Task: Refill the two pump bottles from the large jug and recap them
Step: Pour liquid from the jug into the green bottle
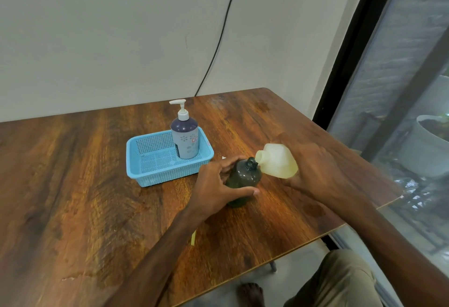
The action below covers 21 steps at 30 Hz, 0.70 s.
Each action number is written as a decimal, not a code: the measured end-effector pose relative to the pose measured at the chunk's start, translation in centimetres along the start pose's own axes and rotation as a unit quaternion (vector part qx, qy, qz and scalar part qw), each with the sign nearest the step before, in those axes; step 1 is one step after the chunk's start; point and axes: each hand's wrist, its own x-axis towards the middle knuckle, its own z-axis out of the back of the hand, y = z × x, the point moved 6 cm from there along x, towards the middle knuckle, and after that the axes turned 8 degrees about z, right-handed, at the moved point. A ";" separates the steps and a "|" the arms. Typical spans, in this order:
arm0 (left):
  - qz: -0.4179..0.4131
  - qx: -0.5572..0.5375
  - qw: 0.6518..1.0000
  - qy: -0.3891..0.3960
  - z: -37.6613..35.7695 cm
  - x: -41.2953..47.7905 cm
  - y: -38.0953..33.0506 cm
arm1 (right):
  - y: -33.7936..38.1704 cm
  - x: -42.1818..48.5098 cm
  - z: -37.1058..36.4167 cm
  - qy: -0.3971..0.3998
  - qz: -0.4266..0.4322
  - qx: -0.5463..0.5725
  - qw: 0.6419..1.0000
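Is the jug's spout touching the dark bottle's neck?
Cannot tell. In the head view the jug spout sits right beside the dark bottle neck and they overlap in the image, so neither contact nor a gap shows plainly.

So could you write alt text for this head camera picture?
Left hand steadies an uncapped dark bottle on a wooden table while the right hand tips a pale jug toward its neck. Behind, a capped pump bottle stands in a blue basket.
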 end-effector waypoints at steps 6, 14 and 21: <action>0.003 0.006 1.000 0.000 0.0 0.0 0.2 | -0.1 0.1 0.0 0.000 0.000 -0.005 1.000; 0.003 -0.010 1.000 0.004 0.0 -0.2 0.0 | -0.1 0.2 -0.4 0.015 0.000 -0.023 1.000; -0.001 -0.014 1.000 0.005 0.0 -0.3 0.1 | -0.2 0.3 -0.3 0.011 0.011 -0.019 1.000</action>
